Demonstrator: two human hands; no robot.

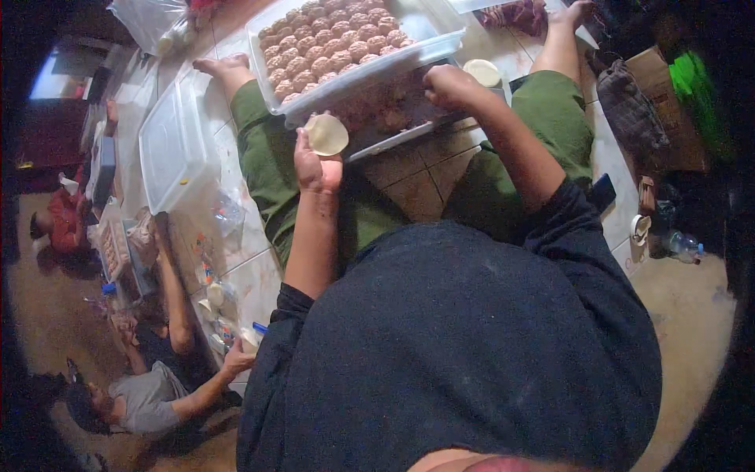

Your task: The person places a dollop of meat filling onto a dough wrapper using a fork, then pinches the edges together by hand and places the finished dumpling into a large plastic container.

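My left hand (317, 167) is raised palm up, with a round, pale dough wrapper (328, 135) held at its fingers. My right hand (451, 87) is curled over the lower plastic container (377, 141); whether its fingers grip anything is hidden. Beside it rests a stack of round wrappers (482, 73). Rows of pinkish-brown balls, apparently minced meat (321, 65), fill much of the translucent plastic tub (424, 44) in front of me. That tub sits over the far part of the lower container, where dim, pinkish contents show.
Left of my leg, a translucent plastic lid or box (174, 144) stands on the tiled floor (250, 274). Another person (147, 398) sits at lower left, holding pale wrappers, near a second tub of balls (115, 251). A clear bottle (684, 245) lies at right, below a dark cloth (631, 106).
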